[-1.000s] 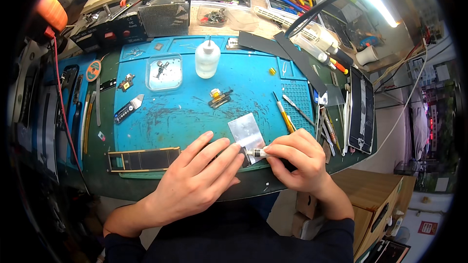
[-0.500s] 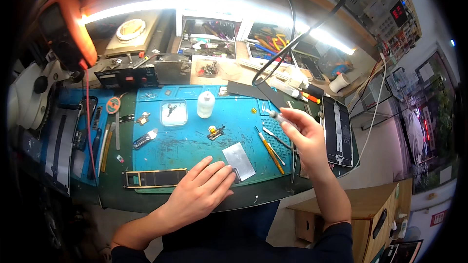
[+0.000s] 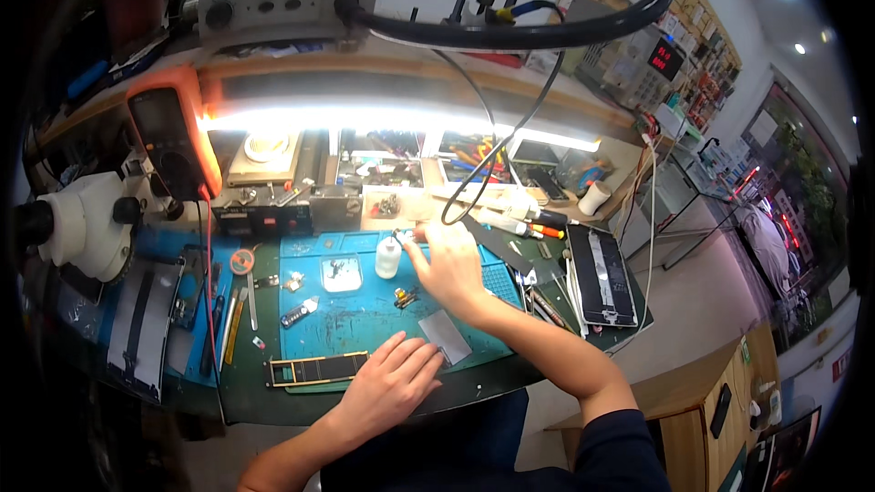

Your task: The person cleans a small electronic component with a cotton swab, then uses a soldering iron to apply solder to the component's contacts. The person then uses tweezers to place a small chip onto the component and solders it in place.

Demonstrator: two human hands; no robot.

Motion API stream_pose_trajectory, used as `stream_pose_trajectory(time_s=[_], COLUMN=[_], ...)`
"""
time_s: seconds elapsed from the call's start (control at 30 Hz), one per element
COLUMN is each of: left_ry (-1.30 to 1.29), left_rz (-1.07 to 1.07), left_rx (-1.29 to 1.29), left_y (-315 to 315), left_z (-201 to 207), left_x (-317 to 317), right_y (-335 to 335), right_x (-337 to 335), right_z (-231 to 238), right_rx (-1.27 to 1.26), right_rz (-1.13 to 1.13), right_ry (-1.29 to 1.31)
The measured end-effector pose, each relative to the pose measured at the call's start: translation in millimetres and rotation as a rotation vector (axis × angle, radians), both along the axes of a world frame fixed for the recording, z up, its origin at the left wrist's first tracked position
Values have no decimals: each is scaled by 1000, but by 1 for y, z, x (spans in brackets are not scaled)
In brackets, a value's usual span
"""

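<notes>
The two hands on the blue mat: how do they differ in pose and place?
The left hand lies flat, palm down, at the near edge of the blue mat; the right hand is raised and stretched to the far edge, fingers pinched beside the small white bottle. Both are bare.

Mat (image 3: pixel 365 323): blue rubbery sheet, matt, w/ moulded ridges. Under my left hand (image 3: pixel 390 387): small grey film square (image 3: pixel 445 336), smooth, slight sheen. By my right hand (image 3: pixel 448 264): bottle (image 3: pixel 388 258), translucent white plastic, semi-gloss. Long strip (image 3: pixel 316 370) at mat's front edge: glossy black, brass-coloured metal edging. Microscope (image 3: pixel 87 223): off-white painted body, smooth. Meter (image 3: pixel 175 138): orange rubbery casing, dark glossy screen. Cabinet (image 3: pixel 693 405): pale wood, matt.
</notes>
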State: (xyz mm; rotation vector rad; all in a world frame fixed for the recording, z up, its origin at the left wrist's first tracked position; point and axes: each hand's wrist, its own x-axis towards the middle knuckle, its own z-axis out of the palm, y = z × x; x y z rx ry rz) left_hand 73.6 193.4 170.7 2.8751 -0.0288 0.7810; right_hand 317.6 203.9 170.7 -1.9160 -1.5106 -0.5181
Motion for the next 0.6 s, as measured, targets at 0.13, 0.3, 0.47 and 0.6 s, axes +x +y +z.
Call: stream_pose_trajectory(time_s=[0.13,0.3,0.47,0.6], left_ry=[3,11,21,13], left_rz=[8,-6,-25,-45], left_rx=[29,-49,-69,-72], left_y=[-1,1,-3,-5], left_z=[-6,-8,-7,-2], left_x=[-1,-1,5,12], right_y=[-54,42,105,54], right_x=[-54,-4,124,92], right_z=[109,233,296,327], right_rx=[-188,527,414,451], right_rz=[114,308,404,193], right_ry=[309,1115,1015,769])
